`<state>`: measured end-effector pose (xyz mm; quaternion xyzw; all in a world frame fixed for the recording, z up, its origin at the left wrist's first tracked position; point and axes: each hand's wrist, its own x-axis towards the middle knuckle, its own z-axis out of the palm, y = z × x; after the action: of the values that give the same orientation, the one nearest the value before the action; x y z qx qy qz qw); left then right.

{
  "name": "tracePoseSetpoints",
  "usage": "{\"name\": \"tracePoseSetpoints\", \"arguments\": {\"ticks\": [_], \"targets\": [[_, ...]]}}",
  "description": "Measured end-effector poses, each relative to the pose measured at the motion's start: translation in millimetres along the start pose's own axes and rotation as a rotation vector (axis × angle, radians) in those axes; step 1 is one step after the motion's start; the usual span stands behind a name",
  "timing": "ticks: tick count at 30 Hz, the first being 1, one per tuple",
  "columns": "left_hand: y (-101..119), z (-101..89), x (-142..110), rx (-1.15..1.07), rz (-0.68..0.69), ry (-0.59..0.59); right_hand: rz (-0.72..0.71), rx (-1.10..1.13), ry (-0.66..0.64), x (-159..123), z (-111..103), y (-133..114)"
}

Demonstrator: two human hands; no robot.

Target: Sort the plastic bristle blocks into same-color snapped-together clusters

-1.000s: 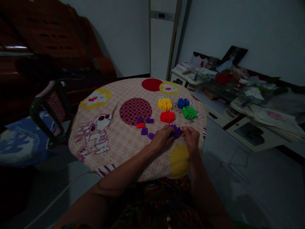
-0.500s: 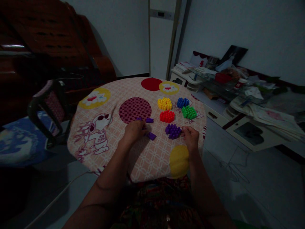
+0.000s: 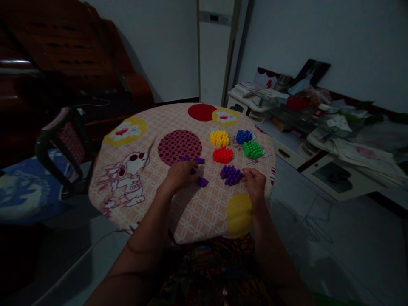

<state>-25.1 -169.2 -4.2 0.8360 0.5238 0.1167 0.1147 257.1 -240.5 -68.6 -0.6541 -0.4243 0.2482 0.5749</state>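
Observation:
My left hand (image 3: 181, 173) is over the left-middle of the table, its fingers curled down around a small purple plastic piece (image 3: 193, 171) that is mostly hidden. Close by lie more loose purple pieces: one (image 3: 199, 160) just beyond the fingers and another (image 3: 202, 182) on the near side. My right hand (image 3: 255, 182) rests at the right edge of a purple cluster of knobbed pieces (image 3: 231, 175), thumb and forefinger pinched together against it. Whatever is between those fingertips is too small to make out.
Similar clusters in red (image 3: 222, 155), yellow (image 3: 219, 138), blue (image 3: 244, 137) and green (image 3: 252, 149) stand behind the purple one. A patterned cloth covers the round table (image 3: 197, 212). A chair (image 3: 63, 140) is at the left, a cluttered cabinet (image 3: 302, 157) at the right.
The whole view has shifted very slightly. My left hand's fingers have moved a little over the loose purple pieces; my right hand stays at the purple cluster.

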Motion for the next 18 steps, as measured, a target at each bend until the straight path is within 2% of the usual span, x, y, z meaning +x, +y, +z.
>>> {"name": "tracePoseSetpoints", "arguments": {"ticks": [4, 9, 14, 18], "targets": [[6, -0.5, 5, -0.244, 0.147, 0.016, 0.003, 0.029, 0.012, 1, 1, 1], [32, 12.8, 7, -0.486, 0.273, -0.019, 0.010, 0.029, 0.007, 0, 0, 2], [47, 30.9, 2, -0.474, 0.340, -0.042, -0.004, 0.014, 0.006, -1, 0, 0], [46, 31.7, 0, -0.443, 0.330, -0.008, 0.004, 0.006, 0.009, -1, 0, -2]]}}
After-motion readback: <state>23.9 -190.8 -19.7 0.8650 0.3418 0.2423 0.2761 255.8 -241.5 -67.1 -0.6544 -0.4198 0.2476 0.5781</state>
